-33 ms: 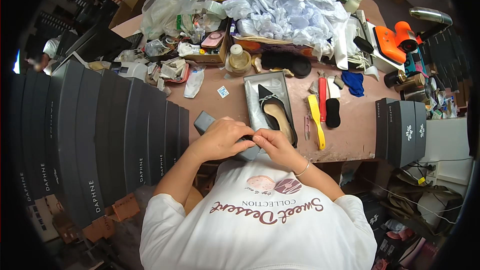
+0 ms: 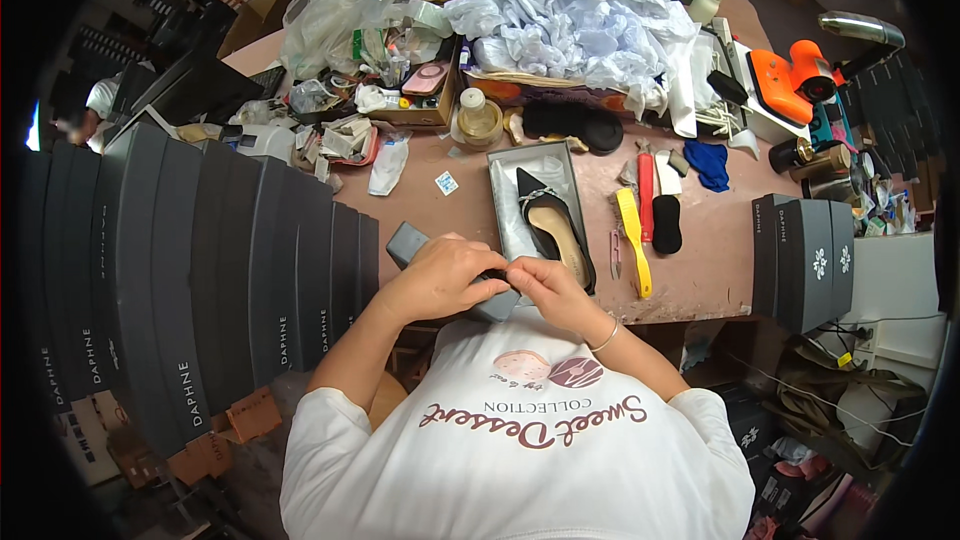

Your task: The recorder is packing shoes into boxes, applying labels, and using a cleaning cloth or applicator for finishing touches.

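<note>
Hardly anything has shifted since the earlier frame: on my feed both hands stay together by the front edge of the tabletop (image 2: pixel 425 195). I have the left hand (image 2: pixel 450 274) and right hand (image 2: pixel 552 292) with fingertips meeting around a small dark piece (image 2: pixel 494 276); I cannot tell whether either grips it. Beneath the left hand I see a grey box part (image 2: pixel 405 242). Just beyond the right hand, near the middle of that front edge, an open box (image 2: pixel 531 151) holds a black shoe (image 2: pixel 545 215). Right of it lie a yellow tool (image 2: pixel 633 240) and a black pad (image 2: pixel 667 225).
</note>
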Tool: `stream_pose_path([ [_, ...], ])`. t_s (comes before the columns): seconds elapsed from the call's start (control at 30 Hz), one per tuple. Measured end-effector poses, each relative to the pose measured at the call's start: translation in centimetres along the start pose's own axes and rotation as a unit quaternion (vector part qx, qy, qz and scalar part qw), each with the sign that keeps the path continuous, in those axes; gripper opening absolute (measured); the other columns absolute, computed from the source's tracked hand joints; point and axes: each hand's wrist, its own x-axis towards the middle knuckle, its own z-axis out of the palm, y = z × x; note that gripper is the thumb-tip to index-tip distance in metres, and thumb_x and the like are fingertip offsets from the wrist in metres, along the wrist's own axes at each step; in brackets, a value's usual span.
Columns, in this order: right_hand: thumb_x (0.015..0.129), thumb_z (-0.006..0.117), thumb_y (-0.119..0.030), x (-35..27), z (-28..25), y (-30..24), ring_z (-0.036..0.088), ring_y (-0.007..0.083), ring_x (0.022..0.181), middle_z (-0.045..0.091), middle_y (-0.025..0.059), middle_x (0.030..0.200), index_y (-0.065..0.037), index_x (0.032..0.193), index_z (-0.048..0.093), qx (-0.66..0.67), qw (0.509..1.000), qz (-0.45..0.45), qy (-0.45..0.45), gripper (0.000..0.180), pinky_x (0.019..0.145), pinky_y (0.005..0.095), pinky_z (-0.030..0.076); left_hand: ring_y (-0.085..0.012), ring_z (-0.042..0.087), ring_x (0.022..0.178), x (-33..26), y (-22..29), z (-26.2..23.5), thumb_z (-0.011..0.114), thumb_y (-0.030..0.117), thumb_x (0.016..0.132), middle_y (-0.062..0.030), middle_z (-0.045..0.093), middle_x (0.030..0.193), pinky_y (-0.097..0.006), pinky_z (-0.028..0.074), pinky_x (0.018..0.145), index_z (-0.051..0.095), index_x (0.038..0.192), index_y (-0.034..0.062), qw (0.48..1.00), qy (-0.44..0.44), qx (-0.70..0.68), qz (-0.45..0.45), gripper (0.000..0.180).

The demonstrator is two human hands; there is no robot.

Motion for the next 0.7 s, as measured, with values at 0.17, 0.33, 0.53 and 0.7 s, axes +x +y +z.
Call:
stream_pose_path([
  [0.17, 0.097, 0.054, -0.020, -0.9, 0.5, -1.1, 0.055, 0.0122, 0.097, 0.060, 0.0023, 0.104, 0.002, 0.111, 0.059, 0.176, 0.984, 0.019, -0.007, 0.027, 0.092, 0.0269, 0.044, -0.0304, 0.061, 0.075, -0.2, 0.4, -0.6, 0.069, 0.026, 0.083, -0.0081, 0.065, 0.081, -0.040, 0.046, 0.074, 0.071, 0.099, 0.0095, 0.999, 0.008, -0.001, -0.037, 0.023],
  [0.33, 0.094, 0.061, -0.024, 0.0, 0.7, 1.7, 0.049, 0.0201, 0.078, 0.051, 0.0115, 0.085, 0.002, 0.100, 0.058, -0.112, 0.975, -0.100, -0.163, 0.027, 0.074, 0.0333, 0.042, -0.0295, 0.061, 0.076, 0.0, -0.5, -1.2, 0.068, 0.022, 0.083, -0.0070, 0.065, 0.080, -0.039, 0.048, 0.070, 0.071, 0.096, 0.0099, 0.997, -0.059, -0.041, 0.029, 0.018],
  [0.53, 0.096, 0.057, -0.028, 0.1, 0.4, 1.9, 0.051, 0.0249, 0.079, 0.052, 0.0120, 0.086, 0.001, 0.102, 0.058, -0.097, 0.982, -0.084, -0.135, 0.031, 0.076, 0.0346, 0.043, -0.0313, 0.060, 0.076, 0.3, -1.1, 0.1, 0.064, 0.017, 0.087, -0.0098, 0.060, 0.083, -0.040, 0.048, 0.067, 0.063, 0.087, 0.0048, 0.995, 0.017, -0.005, 0.096, 0.012],
  [0.7, 0.097, 0.053, -0.032, 0.2, 0.7, 1.0, 0.053, 0.0282, 0.080, 0.055, 0.0142, 0.089, 0.000, 0.104, 0.057, -0.125, 0.981, -0.092, -0.116, 0.033, 0.077, 0.0367, 0.043, -0.0347, 0.060, 0.076, -0.4, -0.6, 0.4, 0.062, 0.015, 0.088, -0.0128, 0.055, 0.084, -0.043, 0.048, 0.066, 0.058, 0.087, 0.0029, 0.999, 0.023, 0.025, 0.035, 0.013],
])
